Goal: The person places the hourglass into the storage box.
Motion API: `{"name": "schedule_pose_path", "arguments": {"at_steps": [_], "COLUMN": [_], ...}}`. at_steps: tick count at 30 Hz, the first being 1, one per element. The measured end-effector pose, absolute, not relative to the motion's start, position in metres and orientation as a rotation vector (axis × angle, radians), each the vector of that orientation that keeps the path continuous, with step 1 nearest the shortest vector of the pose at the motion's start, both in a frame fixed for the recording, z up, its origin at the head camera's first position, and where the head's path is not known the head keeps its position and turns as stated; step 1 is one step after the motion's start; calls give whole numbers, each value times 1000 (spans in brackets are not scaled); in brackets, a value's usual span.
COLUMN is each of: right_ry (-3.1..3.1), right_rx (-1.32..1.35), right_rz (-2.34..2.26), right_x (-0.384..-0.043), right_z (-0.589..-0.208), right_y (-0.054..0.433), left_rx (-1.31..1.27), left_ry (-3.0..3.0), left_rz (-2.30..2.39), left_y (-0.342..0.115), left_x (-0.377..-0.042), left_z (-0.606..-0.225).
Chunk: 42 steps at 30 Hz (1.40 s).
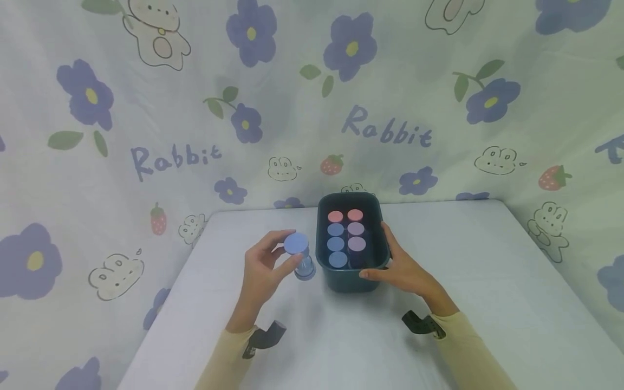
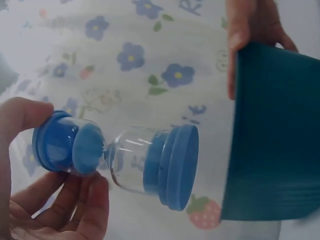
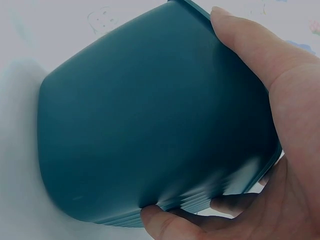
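Note:
My left hand (image 1: 260,268) pinches a blue hourglass (image 1: 296,244) by one end cap, thumb on one side and fingers on the other. It is held just left of a dark teal bin (image 1: 347,281). In the left wrist view the hourglass's clear bulbs (image 2: 131,155) show, with blue sand inside and a blue cap at each end. My right hand (image 1: 407,273) grips the bin at its near right corner. Its thumb (image 3: 250,42) lies at the rim and its fingertips (image 3: 167,222) press the ribbed outer wall.
Inside the bin several round caps stand in two columns: pink caps (image 1: 335,216) at the far end, blue caps (image 1: 336,244) down the left, purple caps (image 1: 356,244) on the right. The bin stands on a white table (image 1: 448,238) before a rabbit-and-flower printed cloth (image 1: 302,114).

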State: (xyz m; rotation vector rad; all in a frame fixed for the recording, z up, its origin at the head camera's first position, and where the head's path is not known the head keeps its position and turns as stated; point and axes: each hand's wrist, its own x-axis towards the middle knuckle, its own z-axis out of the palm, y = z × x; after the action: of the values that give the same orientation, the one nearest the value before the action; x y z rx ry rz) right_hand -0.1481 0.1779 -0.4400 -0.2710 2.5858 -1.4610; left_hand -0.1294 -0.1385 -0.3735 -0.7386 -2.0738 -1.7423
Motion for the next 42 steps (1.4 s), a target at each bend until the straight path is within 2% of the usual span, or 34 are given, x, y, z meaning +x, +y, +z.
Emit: {"name": "schedule_pose_path", "arguments": {"at_steps": [10,21,42], "right_ry": [2581,2597,2595], "right_rx": [-267,-277,-299], "right_rz": [-1464,-1455,-1448], "right_x": [-149,-149,-149], "right_z": [-440,-440,-440], "right_y": [178,179,179], "left_rx": [-748,-743,-777], "left_ry": [-2043,-2093,-2267], "left_rz": [-1794,-1821,-1835], "left_y": [-109,-82,-63], "left_x": [-147,-166,-171], "left_z": [-359,-363,-381]}}
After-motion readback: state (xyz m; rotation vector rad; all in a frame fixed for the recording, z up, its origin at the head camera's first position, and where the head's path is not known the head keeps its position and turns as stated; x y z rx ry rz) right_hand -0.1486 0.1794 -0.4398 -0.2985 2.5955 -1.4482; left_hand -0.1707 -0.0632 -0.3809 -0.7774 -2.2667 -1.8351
